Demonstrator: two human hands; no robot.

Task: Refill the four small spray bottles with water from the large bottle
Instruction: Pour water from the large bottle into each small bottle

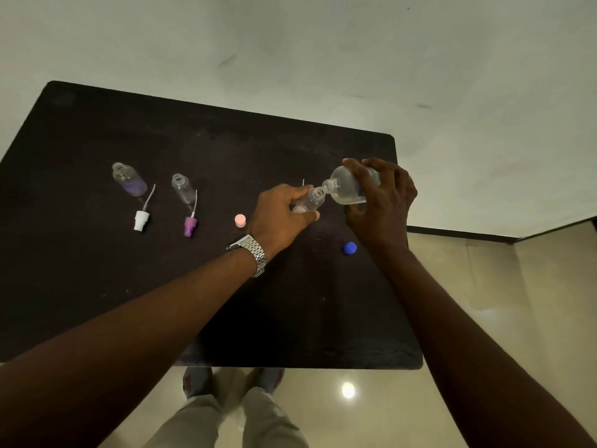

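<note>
Head view: water going from the large bottle into one small bottle above the dark table (97,286).
Left hand (284,211) grips a small clear plastic spray bottle (311,202). Right hand (384,202) clamps the tilted large clear water bottle (352,185), mouth at mouth. Two uncapped small bottles (129,180) stand left, fill unclear; a fourth is unseen.

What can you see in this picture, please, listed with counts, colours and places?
table: one, dark, under everything
standing small bottles: two, clear, uncapped, table's left
held small bottle: one, clear, in left hand
large bottle: one, clear, tilted, mouth at the held bottle's mouth
white spray cap: one, white, lying by leftmost bottle
purple spray cap: one, purple, lying by second bottle
pink cap: one, pink, table middle
blue cap: one, blue, near right wrist
watch: one, silver, left wrist
left hand: grips small bottle
right hand: grips large bottle
</note>
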